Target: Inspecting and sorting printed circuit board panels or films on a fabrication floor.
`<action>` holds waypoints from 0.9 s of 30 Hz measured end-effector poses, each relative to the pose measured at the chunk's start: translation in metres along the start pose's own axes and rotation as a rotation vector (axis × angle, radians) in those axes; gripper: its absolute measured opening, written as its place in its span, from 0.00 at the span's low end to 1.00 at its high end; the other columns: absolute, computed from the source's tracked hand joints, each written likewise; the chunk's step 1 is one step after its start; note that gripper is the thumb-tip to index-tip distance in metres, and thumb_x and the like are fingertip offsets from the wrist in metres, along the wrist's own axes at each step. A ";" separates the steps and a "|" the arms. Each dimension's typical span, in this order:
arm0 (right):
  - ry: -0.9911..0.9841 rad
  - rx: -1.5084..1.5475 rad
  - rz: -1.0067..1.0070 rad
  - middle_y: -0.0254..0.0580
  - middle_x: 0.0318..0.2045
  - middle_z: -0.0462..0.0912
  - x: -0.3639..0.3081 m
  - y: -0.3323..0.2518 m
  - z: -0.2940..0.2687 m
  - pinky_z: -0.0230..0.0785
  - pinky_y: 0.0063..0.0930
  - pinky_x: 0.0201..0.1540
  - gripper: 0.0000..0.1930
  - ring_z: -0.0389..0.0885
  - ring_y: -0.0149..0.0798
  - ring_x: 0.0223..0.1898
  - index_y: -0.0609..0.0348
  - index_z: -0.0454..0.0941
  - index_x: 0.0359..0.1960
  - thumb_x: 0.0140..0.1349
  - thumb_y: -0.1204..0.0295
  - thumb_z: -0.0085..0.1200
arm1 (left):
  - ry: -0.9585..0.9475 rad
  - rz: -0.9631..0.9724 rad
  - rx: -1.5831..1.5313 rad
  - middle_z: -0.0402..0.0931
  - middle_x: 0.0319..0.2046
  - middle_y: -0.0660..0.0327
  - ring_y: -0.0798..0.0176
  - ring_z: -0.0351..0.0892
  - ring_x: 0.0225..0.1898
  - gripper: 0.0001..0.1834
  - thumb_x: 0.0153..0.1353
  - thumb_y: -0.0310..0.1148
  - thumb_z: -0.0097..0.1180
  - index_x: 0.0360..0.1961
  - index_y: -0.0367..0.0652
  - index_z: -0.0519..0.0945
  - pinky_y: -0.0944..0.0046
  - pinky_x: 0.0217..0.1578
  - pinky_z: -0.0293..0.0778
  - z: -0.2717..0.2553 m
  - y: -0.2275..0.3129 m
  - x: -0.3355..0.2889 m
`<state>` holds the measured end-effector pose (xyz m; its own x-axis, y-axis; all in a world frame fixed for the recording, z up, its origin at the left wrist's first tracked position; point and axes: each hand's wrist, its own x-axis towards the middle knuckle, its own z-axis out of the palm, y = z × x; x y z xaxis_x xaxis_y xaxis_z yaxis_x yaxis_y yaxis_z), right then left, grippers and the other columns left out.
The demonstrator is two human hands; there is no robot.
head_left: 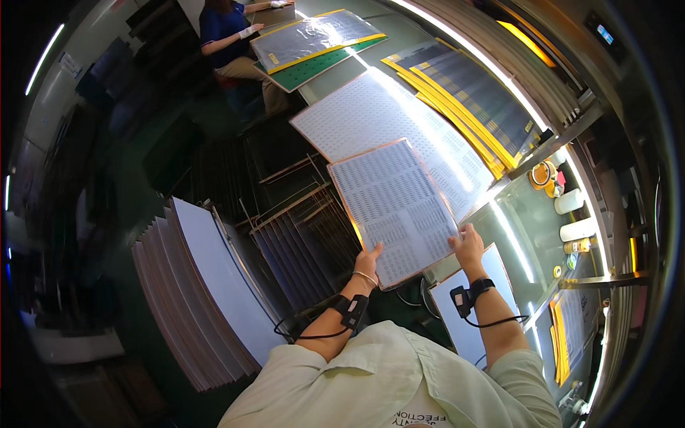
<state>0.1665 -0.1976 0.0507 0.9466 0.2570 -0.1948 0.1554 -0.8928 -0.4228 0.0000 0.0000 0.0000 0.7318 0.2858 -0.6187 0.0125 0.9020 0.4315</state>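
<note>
A flat white circuit board panel [391, 207] with rows of small dark patterns and a copper-coloured edge is held out in front of me. My left hand [369, 262] is closed on its near left edge, thumb on top. Gripping the near right corner is my right hand [467, 247], with its fingers partly hidden. The panel's far part overlaps a larger patterned white panel [364, 107] on the glass-like bench; whether they touch I cannot tell. Below my right forearm lies a plain white panel [485, 285].
At the left stands a rack of upright panels [221, 264], beside a dark slotted rack [300, 235]. Yellow-edged film sheets [471, 93] lie at the bench's far right. Tape rolls [544, 175] and white rolls [576, 230] line the right side. Another person [227, 36] works at the far end.
</note>
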 end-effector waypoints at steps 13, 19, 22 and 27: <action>-0.096 0.313 -0.999 0.41 0.15 0.67 -0.117 -0.195 -0.082 0.62 0.35 0.22 0.08 0.70 0.44 0.21 0.59 0.68 0.16 0.48 0.75 0.52 | 0.132 0.081 0.095 0.71 0.44 0.58 0.60 0.71 0.45 0.21 0.61 0.39 0.46 0.49 0.35 0.67 0.61 0.47 0.67 0.022 -0.008 0.027; -0.117 0.531 -0.807 0.43 0.15 0.67 -0.118 -0.183 -0.117 0.59 0.32 0.20 0.09 0.67 0.42 0.16 0.63 0.66 0.16 0.52 0.78 0.50 | -0.198 -0.037 -0.303 0.69 0.50 0.58 0.56 0.68 0.52 0.39 0.55 0.65 0.35 0.54 0.41 0.64 0.57 0.51 0.67 0.031 0.030 0.023; 0.001 0.538 -0.824 0.42 0.13 0.63 -0.116 -0.181 -0.133 0.55 0.33 0.16 0.12 0.64 0.45 0.14 0.61 0.64 0.15 0.52 0.77 0.52 | -0.078 0.092 -0.047 0.72 0.45 0.57 0.58 0.72 0.45 0.28 0.60 0.51 0.44 0.53 0.40 0.66 0.58 0.45 0.71 0.017 0.026 0.041; 0.117 0.527 -1.031 0.42 0.15 0.68 -0.141 -0.193 -0.181 0.55 0.26 0.13 0.08 0.65 0.39 0.11 0.63 0.68 0.15 0.50 0.82 0.50 | 0.461 0.539 0.598 0.77 0.29 0.59 0.67 0.74 0.31 0.14 0.60 0.34 0.49 0.35 0.30 0.77 0.67 0.34 0.70 0.034 0.015 0.062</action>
<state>0.0544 -0.1284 0.3198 0.4646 0.7118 0.5269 0.7561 -0.0091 -0.6544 0.0691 0.0206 -0.0091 0.3990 0.8342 -0.3808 0.1928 0.3297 0.9242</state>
